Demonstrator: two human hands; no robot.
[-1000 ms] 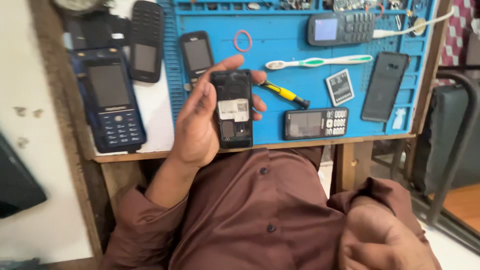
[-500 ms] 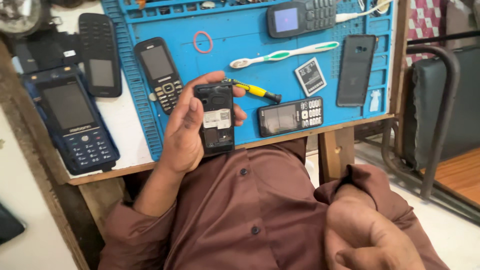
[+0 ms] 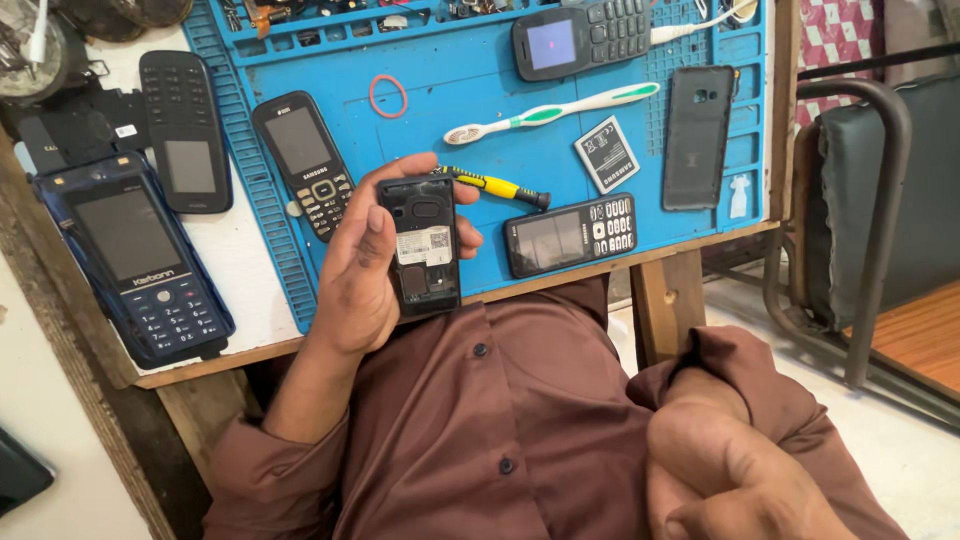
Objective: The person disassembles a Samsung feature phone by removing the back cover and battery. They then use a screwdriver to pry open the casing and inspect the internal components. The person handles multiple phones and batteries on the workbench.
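Note:
My left hand [image 3: 365, 265] grips a black keypad phone [image 3: 422, 245], held back side up with its rear cover off and the empty battery bay showing. It hovers over the near edge of a blue work mat [image 3: 500, 90]. Just beyond its fingers lies a yellow-handled screwdriver [image 3: 495, 186]. A loose phone battery [image 3: 607, 154] and a black back cover [image 3: 697, 137] lie further right on the mat. My right hand [image 3: 730, 480] rests low at the bottom right, fingers curled, holding nothing visible.
Other keypad phones lie around: one [image 3: 570, 235] near the mat's front edge, one [image 3: 305, 160] at the mat's left, one with a lit screen [image 3: 585, 35] at the back, a large blue one [image 3: 140, 260] and a black one [image 3: 185, 130] on the left. A toothbrush [image 3: 550, 112], a red rubber band [image 3: 388, 96], a chair [image 3: 860, 200] at right.
The camera view has drifted, so the table appears shifted left and tilted. My left hand keeps holding the open phone in about the same spot. My right hand stays low.

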